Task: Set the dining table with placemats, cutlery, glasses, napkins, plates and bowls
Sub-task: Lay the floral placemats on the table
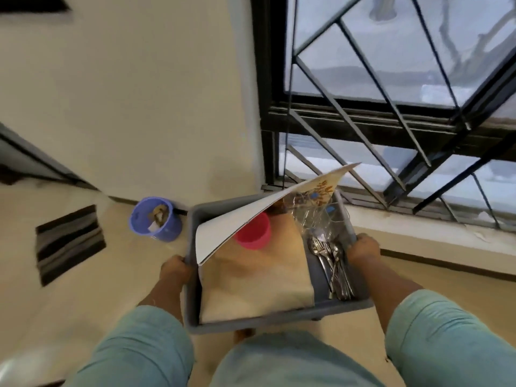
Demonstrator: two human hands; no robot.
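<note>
- Head view: the left hand (175,270) grips the left rim of a grey bin (279,322), low in the middle of the frame.
- The right hand (363,248) grips its right rim.
- Inside lie placemats (237,219), a pink cup (255,230), a cloth (259,280) and cutlery (332,263).
- A blue bucket (156,219) sits on the floor, left.

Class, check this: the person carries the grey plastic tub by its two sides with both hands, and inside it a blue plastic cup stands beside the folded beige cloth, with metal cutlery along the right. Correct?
Not quite. In the head view the plastic cup in the grey plastic tub is pink, not blue. The rest holds: left hand and right hand grip its sides, with the folded beige cloth and metal cutlery inside.
</note>
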